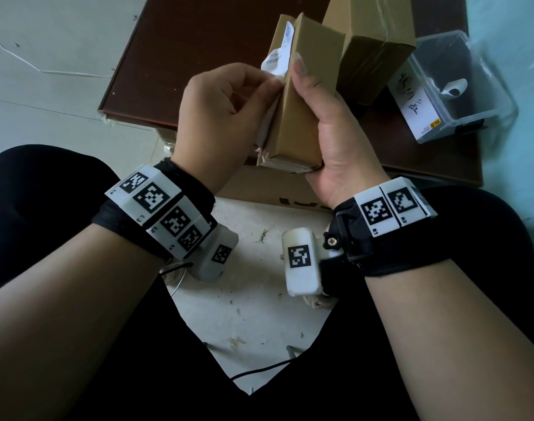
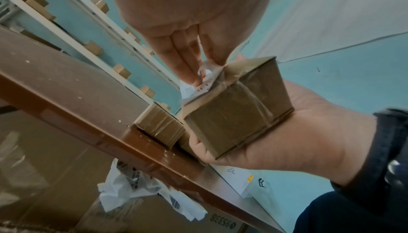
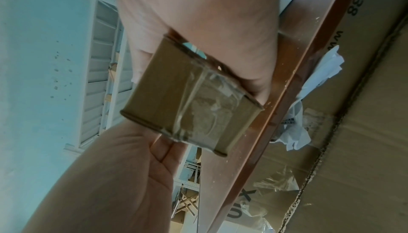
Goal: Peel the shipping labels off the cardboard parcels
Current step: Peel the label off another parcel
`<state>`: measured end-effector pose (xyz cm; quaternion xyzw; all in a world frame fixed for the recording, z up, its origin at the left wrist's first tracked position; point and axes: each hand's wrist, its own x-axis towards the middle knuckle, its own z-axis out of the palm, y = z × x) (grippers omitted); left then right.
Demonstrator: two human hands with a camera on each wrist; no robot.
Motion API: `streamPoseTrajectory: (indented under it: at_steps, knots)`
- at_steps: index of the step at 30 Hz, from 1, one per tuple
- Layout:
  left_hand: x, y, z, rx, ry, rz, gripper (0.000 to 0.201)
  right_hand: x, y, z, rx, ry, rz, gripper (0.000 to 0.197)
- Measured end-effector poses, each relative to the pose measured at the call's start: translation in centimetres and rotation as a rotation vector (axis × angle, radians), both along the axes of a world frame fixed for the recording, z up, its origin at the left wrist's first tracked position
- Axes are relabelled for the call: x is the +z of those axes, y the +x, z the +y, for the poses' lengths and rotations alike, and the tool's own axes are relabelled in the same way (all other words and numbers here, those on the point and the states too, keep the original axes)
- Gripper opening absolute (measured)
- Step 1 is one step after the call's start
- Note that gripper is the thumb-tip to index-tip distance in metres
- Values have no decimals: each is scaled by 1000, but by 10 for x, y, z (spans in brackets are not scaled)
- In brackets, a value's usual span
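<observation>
Above the lap: the right hand (image 1: pixel 329 123) grips a small parcel (image 1: pixel 302 110).
Peel: the left hand (image 1: pixel 220 117) pinches its half-lifted label (image 1: pixel 276 56).
Remaining: other parcels (image 1: pixel 372 47) wait on the table (image 1: pixel 198 41).

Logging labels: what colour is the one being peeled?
White paper shipping label with black print; head view shows it best.

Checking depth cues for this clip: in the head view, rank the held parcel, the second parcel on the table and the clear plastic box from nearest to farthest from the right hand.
1. Held parcel, gripped by the right hand.
2. Second parcel, beyond it on the table.
3. Clear plastic box, far right.
</observation>
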<state>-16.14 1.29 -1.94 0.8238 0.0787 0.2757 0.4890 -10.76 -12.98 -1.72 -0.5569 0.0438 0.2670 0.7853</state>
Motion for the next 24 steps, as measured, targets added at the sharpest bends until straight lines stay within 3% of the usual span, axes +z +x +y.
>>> streamPoseTrajectory:
  at_steps: [7, 12, 17, 21, 24]
  knots:
    - [0, 1, 0, -9, -17, 44, 23, 0, 1, -2, 12, 7, 47, 61]
    - [5, -2, -3, -49, -249, 36, 34, 1, 1, -4, 32, 68, 49, 54]
    - [5, -1, -2, -98, -77, -2, 27, 1, -1, 2, -33, -1, -24, 67]
    - [-1, 1, 0, -76, -70, -37, 21, 1, -1, -1, -14, 6, 11, 53]
    - [-2, 2, 1, -43, -29, -25, 17, 1, -1, 1, -11, -41, -10, 66]
